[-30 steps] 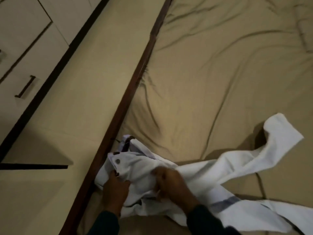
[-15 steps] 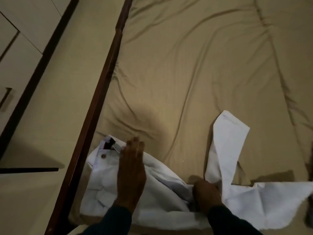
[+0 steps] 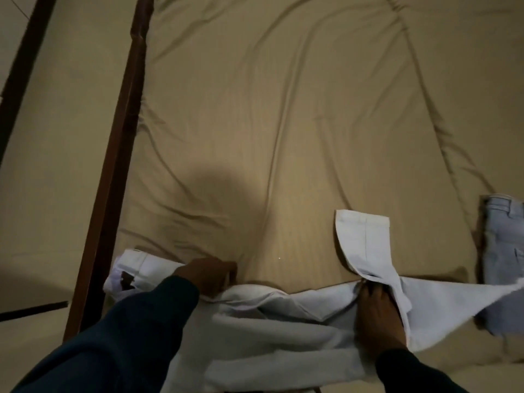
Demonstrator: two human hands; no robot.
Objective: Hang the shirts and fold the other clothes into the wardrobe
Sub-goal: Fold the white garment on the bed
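Observation:
White trousers (image 3: 283, 330) lie spread across the near edge of the bed, waistband (image 3: 136, 268) to the left by the bed rail. One leg end (image 3: 363, 239) is turned back and points away from me. My left hand (image 3: 207, 276) curls its fingers over the upper edge of the trousers near the waist. At the bend of the turned-back leg, my right hand (image 3: 377, 316) grips the cloth, its fingertips hidden under the fold. Both arms wear dark sleeves.
Light blue jeans (image 3: 502, 251) lie folded on the bed at the far right, partly under the white trouser leg. The tan bedsheet (image 3: 269, 123) is wrinkled. A dark wooden bed rail (image 3: 113, 194) runs along the left, with floor and the wardrobe base (image 3: 17, 66) beyond.
My view has swung right, bringing the jeans into sight. My left hand went from lying flat on the waist to curling over the trousers' edge. The turned-back leg has settled flatter.

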